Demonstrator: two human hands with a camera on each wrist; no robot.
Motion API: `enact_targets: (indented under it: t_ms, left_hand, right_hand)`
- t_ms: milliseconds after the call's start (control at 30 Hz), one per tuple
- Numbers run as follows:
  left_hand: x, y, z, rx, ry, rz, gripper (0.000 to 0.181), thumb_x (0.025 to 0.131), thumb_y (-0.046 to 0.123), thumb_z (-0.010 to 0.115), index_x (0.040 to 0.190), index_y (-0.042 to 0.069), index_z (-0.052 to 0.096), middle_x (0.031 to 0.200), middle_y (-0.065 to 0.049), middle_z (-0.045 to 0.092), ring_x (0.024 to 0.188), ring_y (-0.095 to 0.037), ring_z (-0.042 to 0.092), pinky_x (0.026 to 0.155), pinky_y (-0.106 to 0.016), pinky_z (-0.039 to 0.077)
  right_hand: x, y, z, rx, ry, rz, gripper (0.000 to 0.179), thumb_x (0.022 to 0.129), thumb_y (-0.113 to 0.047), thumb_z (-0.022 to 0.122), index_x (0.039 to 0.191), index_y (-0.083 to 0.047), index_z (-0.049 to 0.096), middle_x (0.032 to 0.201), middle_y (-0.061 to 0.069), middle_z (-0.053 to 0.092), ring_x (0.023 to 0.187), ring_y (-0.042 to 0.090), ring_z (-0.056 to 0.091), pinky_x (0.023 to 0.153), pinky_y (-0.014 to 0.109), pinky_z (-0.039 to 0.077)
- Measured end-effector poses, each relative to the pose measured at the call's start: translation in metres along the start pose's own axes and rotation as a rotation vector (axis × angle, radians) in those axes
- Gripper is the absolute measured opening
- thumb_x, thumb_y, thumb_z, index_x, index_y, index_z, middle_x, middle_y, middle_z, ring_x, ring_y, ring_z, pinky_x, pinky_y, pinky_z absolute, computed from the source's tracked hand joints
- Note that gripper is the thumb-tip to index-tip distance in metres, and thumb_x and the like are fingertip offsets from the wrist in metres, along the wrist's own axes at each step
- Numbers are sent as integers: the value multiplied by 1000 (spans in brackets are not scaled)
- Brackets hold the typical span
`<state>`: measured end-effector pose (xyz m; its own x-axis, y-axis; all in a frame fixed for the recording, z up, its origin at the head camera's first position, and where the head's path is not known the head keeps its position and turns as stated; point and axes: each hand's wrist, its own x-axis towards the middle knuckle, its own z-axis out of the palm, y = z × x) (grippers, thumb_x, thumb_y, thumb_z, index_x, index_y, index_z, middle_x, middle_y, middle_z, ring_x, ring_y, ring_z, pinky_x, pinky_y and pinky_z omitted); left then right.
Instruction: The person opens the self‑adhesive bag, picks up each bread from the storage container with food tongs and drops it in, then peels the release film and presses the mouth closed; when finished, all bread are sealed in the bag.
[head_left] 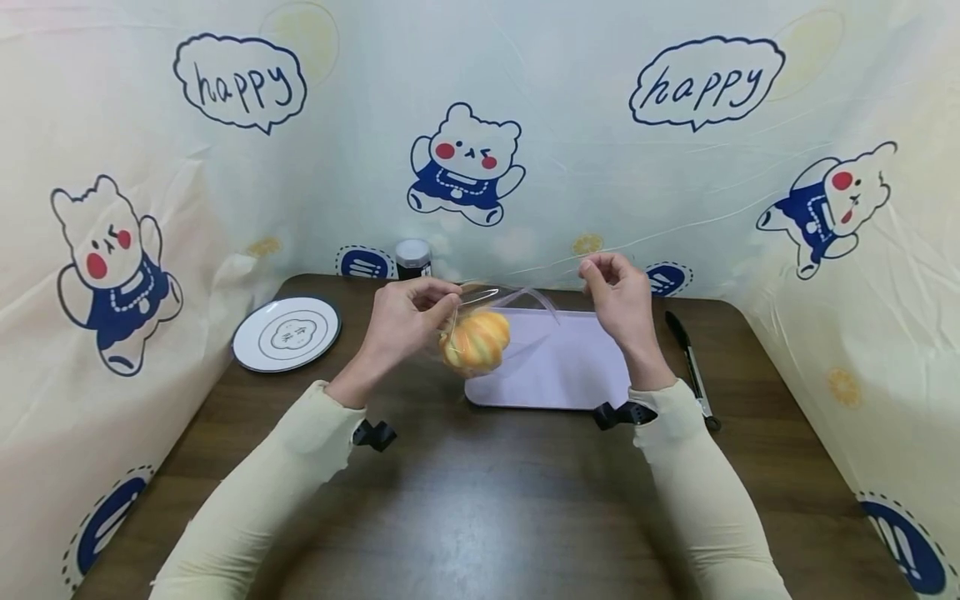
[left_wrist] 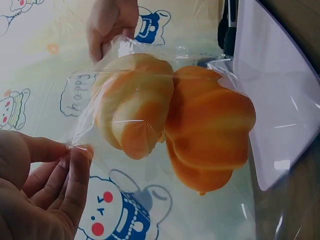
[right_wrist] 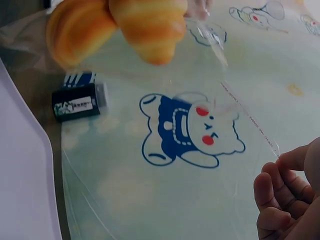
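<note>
A clear plastic bag hangs from my left hand, its edge pinched between thumb and fingers. Inside lie two golden-brown, croissant-shaped bread rolls, side by side. Off to the right and a little higher, my right hand pinches the end of a thin clear strip with tiny red print along it. In the right wrist view this strip stretches between the bag and the fingertips. Below the hands, the bag overlaps the left end of a pale lilac tray in the head view.
To the left stands a white plate with a dark rim. A dark jar with a pale lid is at the back, behind the left hand. Black-handled tongs lie right of the tray. Patterned cloth walls the brown table.
</note>
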<state>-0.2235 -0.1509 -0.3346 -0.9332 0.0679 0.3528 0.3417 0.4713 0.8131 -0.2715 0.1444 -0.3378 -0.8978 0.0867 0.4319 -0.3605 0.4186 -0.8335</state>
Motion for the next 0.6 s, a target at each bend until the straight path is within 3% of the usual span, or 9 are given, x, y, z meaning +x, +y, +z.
enact_targets:
  t_ms: [267, 467, 600]
  left_hand:
    - [0, -2, -5, 45, 15, 9, 17, 92, 22, 71, 103, 11, 77, 89, -4, 78, 71, -14, 69, 57, -25, 52]
    - [0, -3, -8, 37, 38, 5, 14, 91, 21, 71, 101, 14, 78, 89, -4, 78, 71, -19, 70, 58, -24, 52]
    - [0, -5, -11, 27, 51, 7, 15, 91, 20, 71, 101, 14, 78, 88, -5, 77, 71, -21, 70, 57, -23, 52]
  right_hand:
    - [9, 17, -19, 22, 79, 45, 26, 99, -26, 62, 106, -2, 67, 89, 2, 68, 69, 6, 60, 54, 17, 43]
    - [11, 19, -34, 38, 108, 119, 27, 99, -24, 62, 110, 0, 65, 83, -13, 62, 70, 6, 59, 57, 16, 43]
    - [12, 17, -43, 72, 146, 140, 22, 99, -16, 61, 108, 4, 63, 80, -12, 62, 66, 3, 56, 60, 16, 44]
